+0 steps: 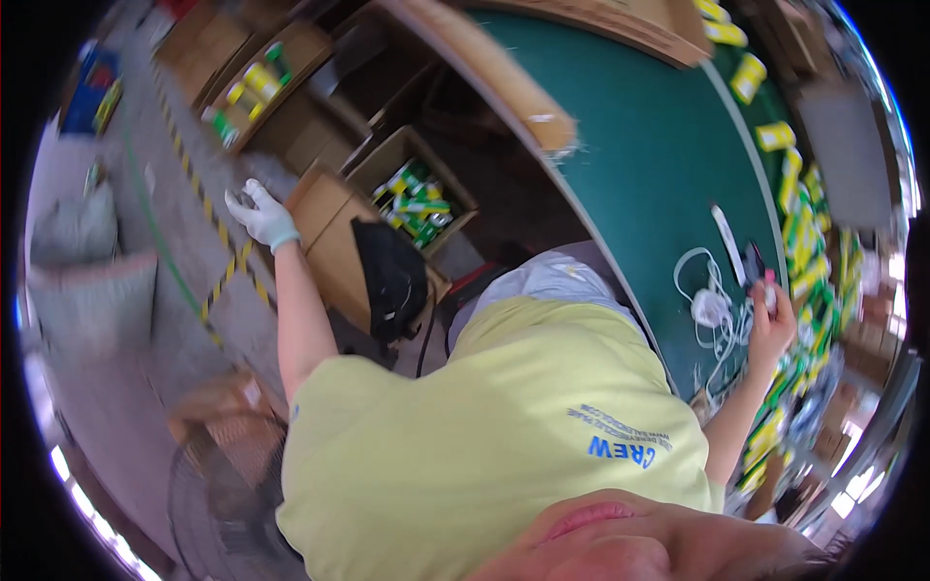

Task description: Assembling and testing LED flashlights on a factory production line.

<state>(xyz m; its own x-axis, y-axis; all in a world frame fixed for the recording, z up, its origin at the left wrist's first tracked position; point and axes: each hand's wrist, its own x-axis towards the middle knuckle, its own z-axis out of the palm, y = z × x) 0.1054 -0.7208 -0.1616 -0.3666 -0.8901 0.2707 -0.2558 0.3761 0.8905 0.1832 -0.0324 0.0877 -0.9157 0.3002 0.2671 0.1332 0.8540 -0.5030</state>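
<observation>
My left hand (pixel 262 218), in a white glove, reaches out over the floor at the left. Its fingers are apart and I see nothing in them. Over the right edge of the green table (pixel 630 165), my bare right hand (pixel 772 324) pinches a small pink and white thing (pixel 770 283), too small to name. Beside that hand a coiled white cable (pixel 712 308) lies on the table. A white strip (pixel 726 244) and a dark object (pixel 754 259) lie just beyond it.
Green-and-yellow cylinders fill an open carton (pixel 358 174) below the table and pile up (pixel 799 232) along its right side. A black bag (pixel 387 276) hangs by the cartons. At lower left stands a fan (pixel 228 494); sacks (pixel 97 300) rest further left.
</observation>
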